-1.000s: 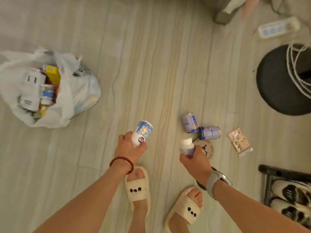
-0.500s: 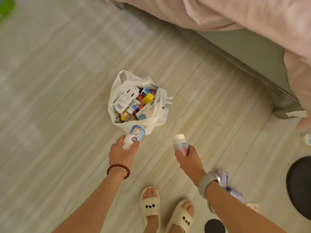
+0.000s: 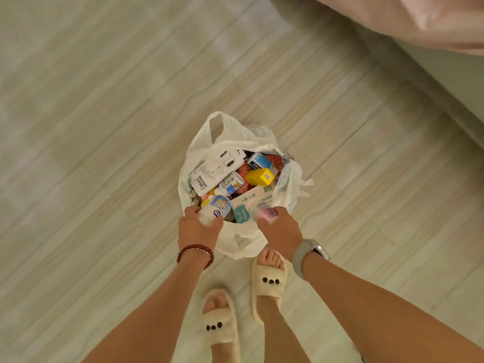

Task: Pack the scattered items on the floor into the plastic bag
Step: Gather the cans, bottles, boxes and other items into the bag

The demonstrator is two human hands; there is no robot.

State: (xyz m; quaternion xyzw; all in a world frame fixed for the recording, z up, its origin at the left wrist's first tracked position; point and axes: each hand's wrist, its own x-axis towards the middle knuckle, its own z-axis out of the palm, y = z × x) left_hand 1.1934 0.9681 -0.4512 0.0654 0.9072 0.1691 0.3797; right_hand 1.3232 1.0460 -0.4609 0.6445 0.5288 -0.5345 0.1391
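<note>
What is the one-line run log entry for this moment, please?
left hand grips cartoon-label bottle | right hand grips small white bottle | both over open plastic bag

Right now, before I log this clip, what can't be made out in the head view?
- Small bottle in the right hand: motion-blurred, label unreadable.
- Plastic bag: lower contents buried under the white card pack and yellow box.
- Left hand hides the base of the white bottle.
- Any leftover floor items: outside the frame.
</note>
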